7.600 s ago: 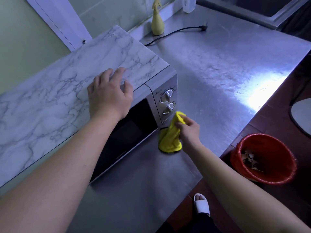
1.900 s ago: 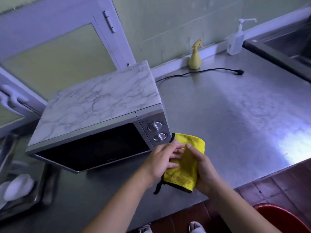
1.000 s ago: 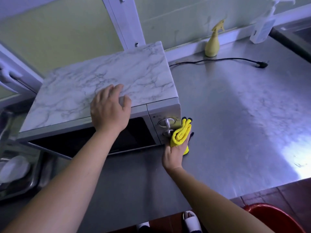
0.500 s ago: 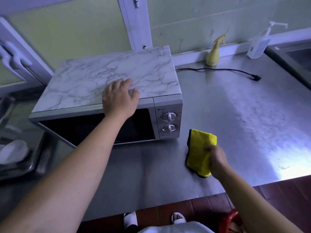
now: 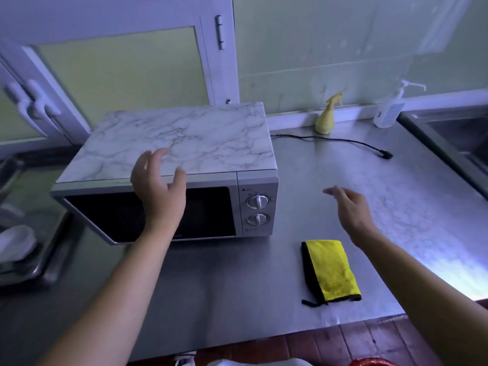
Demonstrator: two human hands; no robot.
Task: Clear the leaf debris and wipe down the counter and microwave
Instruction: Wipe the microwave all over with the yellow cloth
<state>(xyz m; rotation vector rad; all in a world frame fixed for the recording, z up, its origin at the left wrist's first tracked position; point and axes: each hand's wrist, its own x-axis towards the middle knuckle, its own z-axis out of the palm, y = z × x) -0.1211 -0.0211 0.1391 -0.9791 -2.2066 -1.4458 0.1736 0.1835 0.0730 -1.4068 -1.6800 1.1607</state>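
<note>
Lying flat at lower right of centre is the yellow cloth (image 5: 331,270), folded, with black trim on its left and bottom edges. It sits on the steel counter (image 5: 237,286), clear of both hands. Up-left of it, not touching, is the microwave (image 5: 184,143): marble-pattern top, dark door, two dials (image 5: 258,201) on the right panel. Over its front top edge is the left hand (image 5: 158,186), fingers spread, grip released and empty; can't tell if it touches the top. Just up-frame of the cloth, the right hand (image 5: 351,210) is raised over the counter, fingers loose, grip released and empty. At the back, a black cord (image 5: 343,140) lies on the counter. A yellow spray bottle (image 5: 326,118) and a pump bottle (image 5: 388,109) stand upright by the wall. Sink (image 5: 462,136) at the right edge, tray (image 5: 39,270) at the left edge, red bin (image 5: 375,361) at the bottom right.
</note>
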